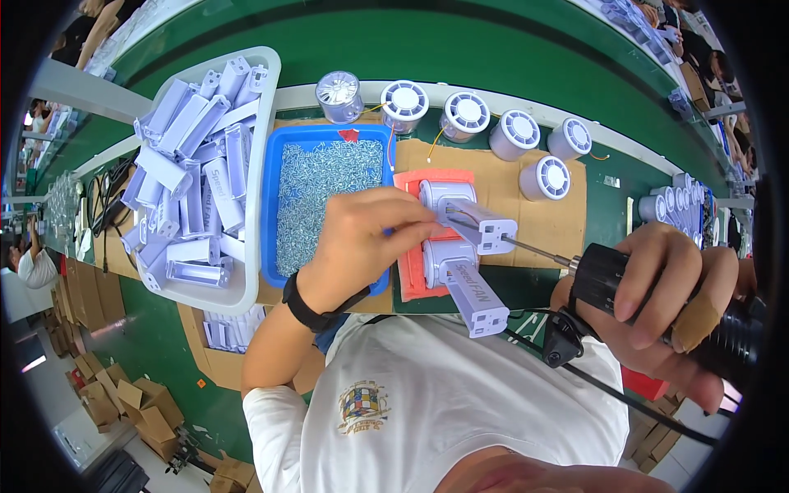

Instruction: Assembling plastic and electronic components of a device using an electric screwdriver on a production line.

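Observation:
My right hand [670,287] grips a black electric screwdriver [596,278]. Its long thin bit [538,250] reaches the square end of a pale lavender fan handle [491,233]; whether the tip goes inside is unclear. My left hand [370,230] is closed in a pinch beside that handle's fan body [446,194], and what its fingertips hold, if anything, is hidden. Just nearer to me lies a second fan body [448,261] with its handle [477,302] attached. Both bodies rest on a red-pink pad [421,293].
Left of the pad stands a blue tray [270,197] of small screws, partly behind my left hand. Beyond it is a white bin [267,70] heaped with lavender handle parts. Several round fan heads [515,134] line the far side, some trailing wires, partly on cardboard [567,226].

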Tool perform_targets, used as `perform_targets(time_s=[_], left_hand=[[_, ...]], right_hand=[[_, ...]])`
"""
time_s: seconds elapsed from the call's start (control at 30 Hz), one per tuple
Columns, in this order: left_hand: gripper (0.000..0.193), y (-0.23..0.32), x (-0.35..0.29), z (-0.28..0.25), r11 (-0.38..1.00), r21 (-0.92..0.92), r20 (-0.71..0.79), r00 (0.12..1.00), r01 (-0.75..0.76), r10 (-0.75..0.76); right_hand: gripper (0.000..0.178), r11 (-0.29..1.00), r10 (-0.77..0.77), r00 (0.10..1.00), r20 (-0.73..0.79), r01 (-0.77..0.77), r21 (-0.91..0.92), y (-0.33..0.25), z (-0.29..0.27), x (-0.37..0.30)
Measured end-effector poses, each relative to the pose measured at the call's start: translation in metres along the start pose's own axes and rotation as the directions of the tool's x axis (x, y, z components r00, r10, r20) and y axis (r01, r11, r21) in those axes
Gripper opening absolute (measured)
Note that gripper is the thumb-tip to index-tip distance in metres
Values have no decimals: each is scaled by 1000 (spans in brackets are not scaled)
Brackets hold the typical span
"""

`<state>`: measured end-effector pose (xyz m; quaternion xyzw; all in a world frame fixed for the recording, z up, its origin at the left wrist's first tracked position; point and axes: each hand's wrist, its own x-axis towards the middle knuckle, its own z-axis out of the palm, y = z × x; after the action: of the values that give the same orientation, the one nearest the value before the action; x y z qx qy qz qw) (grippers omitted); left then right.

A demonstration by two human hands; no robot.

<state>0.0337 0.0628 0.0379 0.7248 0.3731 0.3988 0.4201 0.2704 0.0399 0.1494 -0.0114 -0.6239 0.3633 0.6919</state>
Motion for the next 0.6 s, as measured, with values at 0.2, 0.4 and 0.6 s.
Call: perform_targets(time_s=[0.2, 0.4, 0.6], left_hand=[[19, 15, 1, 2, 876, 352, 17, 938, -329, 346], [19, 15, 2, -1, 847, 370, 49, 919, -381, 392], [18, 12, 3, -2, 861, 319, 48, 914, -397, 403]], right_hand=[[66, 995, -25, 996, -88, 34, 98, 1, -7, -3], [65, 992, -1, 995, -104, 14, 128, 1, -8, 1], [64, 988, 19, 991, -132, 2, 156, 4, -3, 3]])
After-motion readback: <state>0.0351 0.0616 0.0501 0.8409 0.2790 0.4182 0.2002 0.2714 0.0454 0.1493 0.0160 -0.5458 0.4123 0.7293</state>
